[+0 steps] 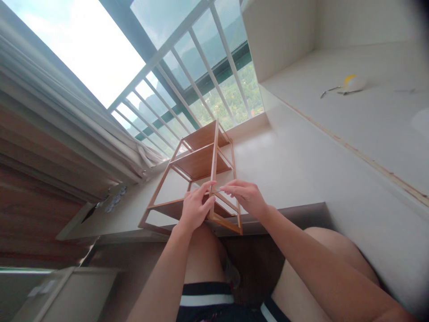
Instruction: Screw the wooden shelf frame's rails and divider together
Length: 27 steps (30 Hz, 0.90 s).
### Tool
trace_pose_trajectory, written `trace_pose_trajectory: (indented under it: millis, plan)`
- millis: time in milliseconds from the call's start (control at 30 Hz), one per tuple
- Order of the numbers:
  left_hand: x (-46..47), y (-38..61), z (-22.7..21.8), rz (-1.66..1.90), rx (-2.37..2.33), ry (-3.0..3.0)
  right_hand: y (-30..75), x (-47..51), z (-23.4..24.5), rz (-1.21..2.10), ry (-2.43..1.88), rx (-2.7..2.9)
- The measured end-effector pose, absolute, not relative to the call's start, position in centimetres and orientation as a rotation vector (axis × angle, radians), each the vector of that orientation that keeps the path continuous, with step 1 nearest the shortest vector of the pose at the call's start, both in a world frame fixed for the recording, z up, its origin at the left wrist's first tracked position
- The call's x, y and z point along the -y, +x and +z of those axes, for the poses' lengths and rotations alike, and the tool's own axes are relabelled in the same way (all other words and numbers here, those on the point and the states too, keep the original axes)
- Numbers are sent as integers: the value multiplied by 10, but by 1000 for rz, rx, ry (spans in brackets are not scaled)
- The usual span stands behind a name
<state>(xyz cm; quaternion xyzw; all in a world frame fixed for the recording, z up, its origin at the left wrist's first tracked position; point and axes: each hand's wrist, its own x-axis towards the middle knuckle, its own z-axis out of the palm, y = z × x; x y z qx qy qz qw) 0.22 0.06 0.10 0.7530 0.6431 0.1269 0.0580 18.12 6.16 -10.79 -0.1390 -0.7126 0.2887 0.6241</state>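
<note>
A small wooden shelf rack (197, 163) with several levels stands in front of me, leaning in this view. My left hand (196, 205) is closed around the front upright, where the lowest shelf joins it. Between the thumb and fingers of my right hand (246, 194) is a thin silver tool (217, 192) that looks like a hex key. Its tip points at the upright, close to my left fingertips. Whether it sits in a screw is too small to make out.
On the white ledge (342, 116) at right lie thin metal tools (350, 92) beside a yellow-and-white item (351, 82). Behind the rack are a window and white railing (197, 49). A curtain (73, 94) hangs at left. My knees are below the rack.
</note>
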Motion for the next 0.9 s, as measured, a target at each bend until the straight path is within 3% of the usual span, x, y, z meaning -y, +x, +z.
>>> trace_pose_trajectory:
  millis: [267,667,900]
  plan:
    - [-1,2,1,387,-1964,2262,185,-62,-99,633,-480,1700]
    - [0,3,2,404,-1950,2259,177,-51,-91,984,-781,1583]
    - [0,4,3,399,-1945,2259,178,-57,-96,745,-666,1684]
